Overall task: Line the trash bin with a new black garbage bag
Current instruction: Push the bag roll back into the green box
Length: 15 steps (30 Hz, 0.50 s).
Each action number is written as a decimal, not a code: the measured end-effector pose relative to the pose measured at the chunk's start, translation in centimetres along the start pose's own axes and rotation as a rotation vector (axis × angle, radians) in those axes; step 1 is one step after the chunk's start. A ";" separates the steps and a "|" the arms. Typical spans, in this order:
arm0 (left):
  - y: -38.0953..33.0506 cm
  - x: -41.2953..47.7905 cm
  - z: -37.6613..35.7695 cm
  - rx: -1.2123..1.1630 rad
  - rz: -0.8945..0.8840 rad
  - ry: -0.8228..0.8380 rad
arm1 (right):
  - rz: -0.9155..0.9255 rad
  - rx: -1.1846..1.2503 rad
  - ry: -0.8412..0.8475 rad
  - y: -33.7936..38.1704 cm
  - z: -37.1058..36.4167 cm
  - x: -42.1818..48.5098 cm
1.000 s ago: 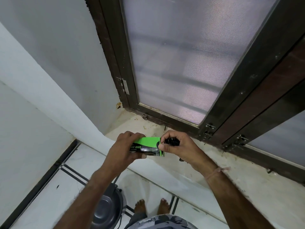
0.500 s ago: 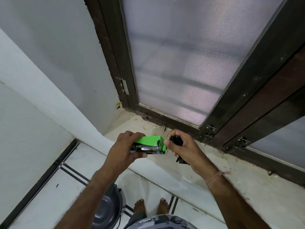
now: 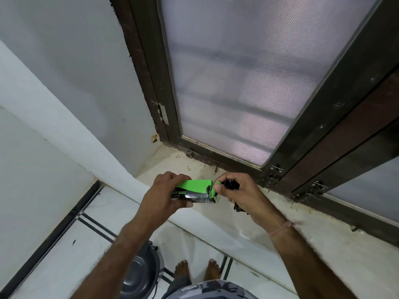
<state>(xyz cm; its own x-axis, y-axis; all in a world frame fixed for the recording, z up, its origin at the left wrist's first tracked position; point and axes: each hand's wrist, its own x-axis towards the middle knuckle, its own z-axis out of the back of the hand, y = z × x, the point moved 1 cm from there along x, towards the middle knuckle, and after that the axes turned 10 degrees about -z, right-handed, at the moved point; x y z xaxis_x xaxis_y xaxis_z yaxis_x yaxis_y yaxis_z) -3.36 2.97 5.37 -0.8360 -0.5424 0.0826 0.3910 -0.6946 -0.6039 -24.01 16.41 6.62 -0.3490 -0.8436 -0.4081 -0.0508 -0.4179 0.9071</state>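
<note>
My left hand (image 3: 160, 196) grips a green and black garbage bag box (image 3: 194, 190) level above the window sill. At the box's right end, my right hand (image 3: 239, 193) is closed around a folded black garbage bag (image 3: 232, 184), with its thumb pressing on the box's green end flap. A corner of the bag (image 3: 238, 208) sticks out below my palm. The steel trash bin (image 3: 141, 275) stands on the floor below my left forearm, which hides part of it.
A stained stone sill (image 3: 302, 244) runs under a dark-framed mesh window (image 3: 237, 83). A white wall lies to the left. White floor tiles (image 3: 64, 244) with black lines lie below. My bare feet (image 3: 195, 270) stand beside the bin.
My right hand has drawn the black bag out of the box end and shifted slightly right. Its thumb now presses the flap. My left hand holds the box steady.
</note>
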 end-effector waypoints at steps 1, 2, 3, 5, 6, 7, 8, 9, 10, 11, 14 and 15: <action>0.0 0.0 0.0 0.003 -0.001 -0.002 | 0.000 0.009 -0.008 -0.1 -0.3 0.0; 0.0 0.0 -0.1 0.006 -0.002 -0.001 | 0.007 0.022 -0.011 -0.3 -0.5 0.1; 0.1 0.0 -0.2 0.010 0.000 0.001 | 0.014 0.035 -0.013 -0.4 -0.7 0.2; 0.0 0.0 -0.3 0.018 -0.002 0.002 | 0.013 0.052 -0.027 -0.7 -1.0 0.4; 0.0 0.0 -0.4 0.021 -0.003 0.000 | 0.006 0.062 -0.039 -1.0 -1.1 0.5; 0.0 0.0 -0.5 0.024 -0.002 -0.003 | 0.001 0.077 -0.054 -1.1 -1.3 0.6; 0.1 0.0 -0.5 0.027 0.002 -0.007 | 0.001 0.100 -0.068 -1.3 -1.4 0.8; 0.1 0.0 -0.5 0.028 0.008 -0.011 | 0.008 0.128 -0.082 -1.5 -1.6 0.9; 0.2 0.0 -0.6 0.029 0.014 -0.014 | 0.018 0.154 -0.092 -1.8 -1.7 1.0; 0.2 0.0 -0.6 0.032 0.018 -0.017 | 0.024 0.167 -0.097 -1.9 -1.9 1.1; 0.4 0.1 -0.9 0.050 0.033 -0.003 | 0.028 0.163 -0.113 -2.5 -2.3 1.1; 0.6 0.2 -1.0 0.058 0.045 0.002 | 0.027 0.172 -0.114 -2.7 -2.4 1.2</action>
<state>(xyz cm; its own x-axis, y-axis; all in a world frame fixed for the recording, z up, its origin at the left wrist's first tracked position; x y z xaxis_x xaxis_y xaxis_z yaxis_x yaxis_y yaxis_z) -3.64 2.95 4.25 -0.8181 -0.5724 0.0547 0.4494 -0.6959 -0.5600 -22.03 15.73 3.49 -0.4560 -0.8058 -0.3779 -0.1952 -0.3237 0.9258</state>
